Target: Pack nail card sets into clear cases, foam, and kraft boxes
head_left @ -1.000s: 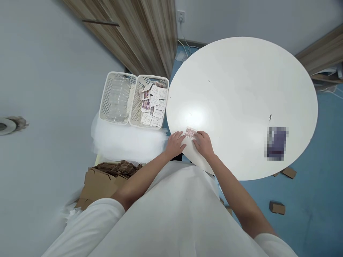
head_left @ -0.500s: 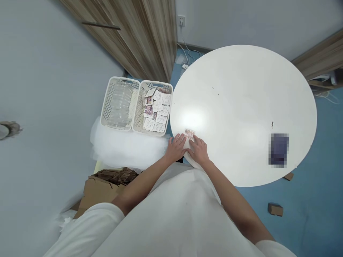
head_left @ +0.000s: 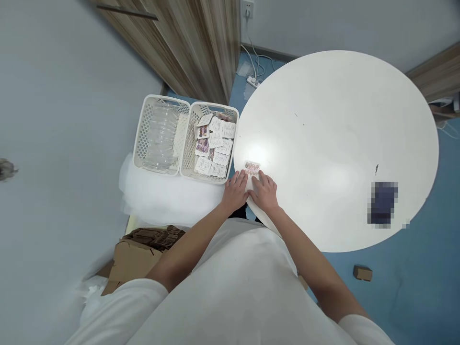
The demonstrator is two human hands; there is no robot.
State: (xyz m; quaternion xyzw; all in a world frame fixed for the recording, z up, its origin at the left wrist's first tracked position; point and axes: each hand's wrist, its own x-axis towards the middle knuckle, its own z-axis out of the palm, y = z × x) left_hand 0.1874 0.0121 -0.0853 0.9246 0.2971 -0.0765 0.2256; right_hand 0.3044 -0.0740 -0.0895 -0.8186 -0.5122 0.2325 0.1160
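Note:
A small card with rows of pinkish nail-shaped pieces [head_left: 252,168] lies flat on the white oval table [head_left: 341,120], close to its left edge. My left hand [head_left: 235,190] rests palm down at the card's lower left, fingers extended, the fingertips at its near edge. At the lower right of the card is my right hand [head_left: 265,191], also palm down with fingers spread, one fingertip near the card's corner. Both thumbs point inward and almost meet below the card. Neither hand grips anything.
Left of the table, a white basket [head_left: 184,160] holds printed cards and purple sets; another basket [head_left: 138,139] holds clear plastic pieces. White wrapping [head_left: 168,199] and a cardboard box [head_left: 132,261] lie below them. A blurred dark object [head_left: 383,202] lies at the table's right.
The view has shifted slightly. The card now lies straighter and shows more fully, a little farther from my hands, which remain beside its near edge.

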